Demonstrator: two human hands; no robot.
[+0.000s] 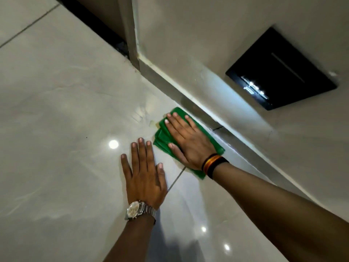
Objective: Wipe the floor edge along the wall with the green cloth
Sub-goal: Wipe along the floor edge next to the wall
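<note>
While the right hand (pixel 187 140) presses flat on the folded cloth (pixel 164 137) beside the skirting (pixel 188 95) and the left hand (pixel 144 173) rests open and empty on the floor (pixel 66 110), wiping looks underway, the edge ahead unwiped.

Both hands flat on a glossy pale floor (pixel 56 110), one pressing a green cloth (pixel 162 138) by the wall (pixel 217 35)

The right hand (pixel 188 140) lies palm-down with fingers spread on the folded cloth, which sits on the tile just beside the skirting (pixel 188 95); a striped band (pixel 213 164) circles that wrist. The left hand (pixel 144 174) rests flat on bare tile near the cloth, a metal watch (pixel 137 209) on its wrist. A black panel (pixel 279 70) is set in the wall above
</note>
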